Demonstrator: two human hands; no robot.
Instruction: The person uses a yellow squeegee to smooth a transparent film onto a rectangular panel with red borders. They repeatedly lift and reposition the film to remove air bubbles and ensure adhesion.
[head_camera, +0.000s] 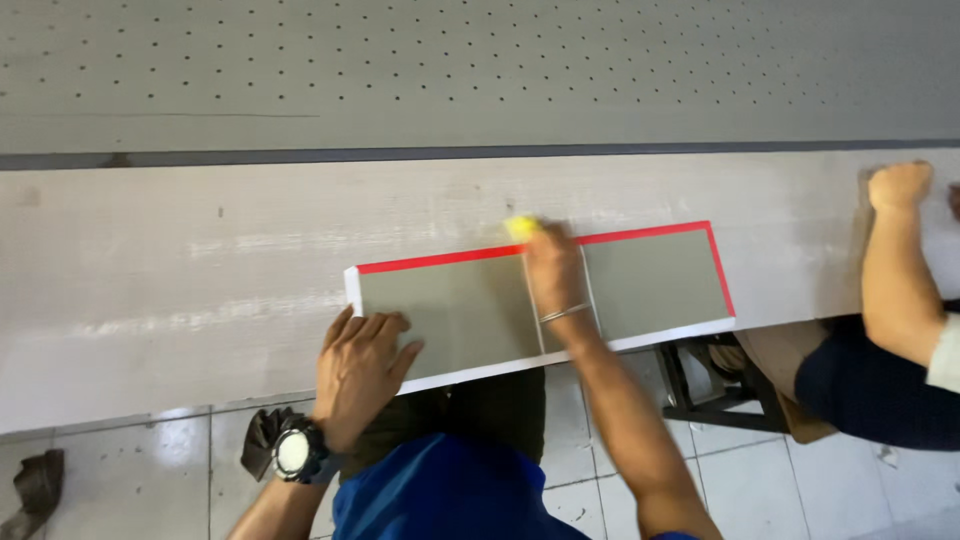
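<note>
Panel: the flat grey rectangular panel (450, 310) lies at the near edge of the long pale workbench (180, 290), with its near long side running out past that edge. It has a red strip along its far long side and right end, and a white strip along its left end and near long side. A thin pale line crosses it near the middle.
Left hand: your left hand (358, 372), with a black wristwatch (296, 452) on the wrist, lies flat with fingers spread on the panel's near left corner, pressing down on it.
Right hand: your right hand (548, 262) reaches across the middle of the panel to its far edge, fingers closed around a small yellow pad (520, 227) that touches the red strip. A thin metal bangle (566, 313) sits on that wrist.
Containers: you have no box, tray or bin in view, so nothing is held inside anything.
Far side: beyond the workbench a dark strip runs the full width, and behind it lies a grey perforated board (480, 70).
Right end: another person's closed fist (900, 186) and forearm rest on the workbench near its right end, well apart from the panel.
Below: a dark cloth (38, 484) lies on the white tiled floor (130, 480) at the lower left, and a black stool frame (715, 390) stands under the panel's right end.
</note>
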